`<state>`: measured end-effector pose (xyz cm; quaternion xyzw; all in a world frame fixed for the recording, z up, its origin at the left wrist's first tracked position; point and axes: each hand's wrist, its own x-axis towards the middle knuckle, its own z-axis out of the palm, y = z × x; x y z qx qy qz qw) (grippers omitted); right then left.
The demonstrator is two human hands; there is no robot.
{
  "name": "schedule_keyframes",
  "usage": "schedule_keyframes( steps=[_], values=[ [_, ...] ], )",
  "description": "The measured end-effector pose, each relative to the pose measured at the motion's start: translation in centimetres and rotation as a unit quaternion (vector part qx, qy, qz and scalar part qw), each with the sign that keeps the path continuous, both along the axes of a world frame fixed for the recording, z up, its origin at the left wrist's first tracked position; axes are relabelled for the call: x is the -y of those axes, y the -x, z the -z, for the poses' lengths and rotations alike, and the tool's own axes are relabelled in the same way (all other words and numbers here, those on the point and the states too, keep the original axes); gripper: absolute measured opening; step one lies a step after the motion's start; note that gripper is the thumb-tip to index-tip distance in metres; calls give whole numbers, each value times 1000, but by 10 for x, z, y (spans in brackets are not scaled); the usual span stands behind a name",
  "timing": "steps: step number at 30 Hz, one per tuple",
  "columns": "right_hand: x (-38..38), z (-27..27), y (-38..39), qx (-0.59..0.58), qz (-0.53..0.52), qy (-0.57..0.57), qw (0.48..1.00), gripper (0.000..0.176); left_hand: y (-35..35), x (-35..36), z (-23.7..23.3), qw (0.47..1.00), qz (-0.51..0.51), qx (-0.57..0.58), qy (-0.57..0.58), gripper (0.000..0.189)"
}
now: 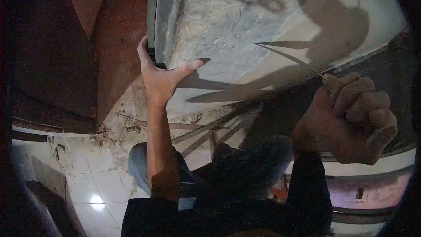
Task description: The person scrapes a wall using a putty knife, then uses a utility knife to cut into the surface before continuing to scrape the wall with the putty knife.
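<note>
My left hand (160, 81) grips the left edge of a large pale panel (219, 30), thumb laid across its face and fingers wrapped behind the edge. Grey, uneven smears cover much of that face. In a closed fist, my right hand (351, 118) holds an awl-like tool by its handle, which has a light metal collar. The tool's thin, slightly curved shaft (291, 57) runs up and left to a sharp point on the panel, where it meets its own shadow. Shadows of my hands fall over the surface.
A reddish-brown board (120, 30) stands to the left. Scraps and debris (112, 134) litter the tiled floor (92, 166) below it. My bent knees (140, 164) are under the panel. A pinkish printed surface (368, 193) shows at lower right.
</note>
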<state>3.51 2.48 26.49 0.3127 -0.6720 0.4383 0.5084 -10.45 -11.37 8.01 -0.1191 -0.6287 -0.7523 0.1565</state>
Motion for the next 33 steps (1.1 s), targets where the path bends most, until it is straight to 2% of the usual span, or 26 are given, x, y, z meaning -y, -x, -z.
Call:
schedule_keyframes(
  steps=[3,11,13,19,24,27,28,30,33],
  values=[
    [3,3,0,-22,49,15,998,30,4,-1,6,1000,-11,1,18,108],
    [6,6,1,-19,40,6,999,30,1,0,1,1000,3,-2,-7,107],
    [7,7,2,-28,30,20,999,30,3,1,4,1000,-17,-2,23,105],
    [4,13,2,-38,48,6,998,31,2,-2,3,1000,-26,-13,2,103],
    [5,15,7,-87,84,-11,993,27,-1,-1,-4,999,16,-1,-31,104],
    [5,13,4,-59,70,49,995,26,0,-1,-1,1000,8,9,-13,104],
    [2,9,1,-59,69,49,995,26,1,-1,1,1000,-8,10,11,104],
    [-8,0,-8,0,28,-44,999,27,4,-1,3,1000,-2,3,-1,104],
    [-1,5,-4,-35,19,6,999,29,1,-1,2,1000,-3,8,-5,105]
  ],
)
